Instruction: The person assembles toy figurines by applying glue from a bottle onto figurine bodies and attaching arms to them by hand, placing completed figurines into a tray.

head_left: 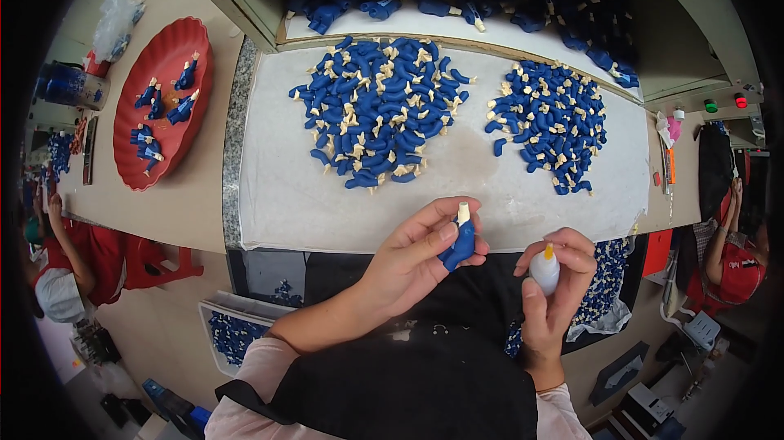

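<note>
My left hand (400, 270) is closed on a small blue moulded figure part (462, 246) with a cream-coloured end pointing up, pinched between thumb and fingers in front of the table edge. My right hand (569, 281) grips a small white squeeze bottle (544, 273) with a yellow tip, which points up. The bottle and the part are apart. Beyond my hands, a wide pile of blue arm-like pieces with cream ends (376, 117) lies on a white sheet (273, 187). A smaller pile of shorter blue pieces (555, 126) lies to its right.
A red scalloped tray (131, 150) at the left holds several blue-and-cream figures. A shelf compartment (392, 28) behind the piles contains more blue parts. Below the table are a white bin (214, 358) at the left and blue pieces (603, 277) at the right. Other people sit at both sides.
</note>
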Motion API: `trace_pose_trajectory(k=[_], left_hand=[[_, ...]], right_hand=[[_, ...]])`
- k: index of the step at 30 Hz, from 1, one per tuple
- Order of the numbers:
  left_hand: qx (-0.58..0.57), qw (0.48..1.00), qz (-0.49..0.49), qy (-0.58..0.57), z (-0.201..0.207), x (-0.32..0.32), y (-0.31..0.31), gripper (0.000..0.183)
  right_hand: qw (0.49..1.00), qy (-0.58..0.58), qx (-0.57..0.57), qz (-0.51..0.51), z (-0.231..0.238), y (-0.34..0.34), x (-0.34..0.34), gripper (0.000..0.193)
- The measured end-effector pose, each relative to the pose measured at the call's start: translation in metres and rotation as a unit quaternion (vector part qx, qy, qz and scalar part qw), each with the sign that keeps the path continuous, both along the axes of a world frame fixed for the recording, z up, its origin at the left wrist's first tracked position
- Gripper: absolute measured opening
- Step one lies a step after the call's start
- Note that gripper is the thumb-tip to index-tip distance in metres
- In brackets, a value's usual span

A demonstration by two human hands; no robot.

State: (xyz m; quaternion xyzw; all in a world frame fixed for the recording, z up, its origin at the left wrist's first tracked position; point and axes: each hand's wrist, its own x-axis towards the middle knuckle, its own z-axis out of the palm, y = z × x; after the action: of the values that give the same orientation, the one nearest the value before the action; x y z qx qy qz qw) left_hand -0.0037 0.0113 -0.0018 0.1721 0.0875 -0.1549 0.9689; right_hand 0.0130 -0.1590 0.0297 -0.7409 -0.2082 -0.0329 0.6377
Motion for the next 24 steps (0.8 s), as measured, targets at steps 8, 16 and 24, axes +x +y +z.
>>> trace_pose_trajectory(k=[8,16,24], left_hand=[[-0.040,0.999,-0.033,-0.002,-0.007,0.002,-0.004,0.033],[-0.039,0.998,-0.058,0.007,-0.002,0.002,-0.003,0.031],[-0.013,0.998,-0.063,-0.004,-0.005,0.002,-0.002,0.032]], right_hand=[[0.992,-0.027,0.042,-0.114,0.009,-0.003,-0.005,0.040],[0.993,-0.106,0.027,-0.040,0.017,-0.001,-0.004,0.047],[0.988,-0.147,-0.042,-0.019,0.012,0.003,-0.007,0.042]])
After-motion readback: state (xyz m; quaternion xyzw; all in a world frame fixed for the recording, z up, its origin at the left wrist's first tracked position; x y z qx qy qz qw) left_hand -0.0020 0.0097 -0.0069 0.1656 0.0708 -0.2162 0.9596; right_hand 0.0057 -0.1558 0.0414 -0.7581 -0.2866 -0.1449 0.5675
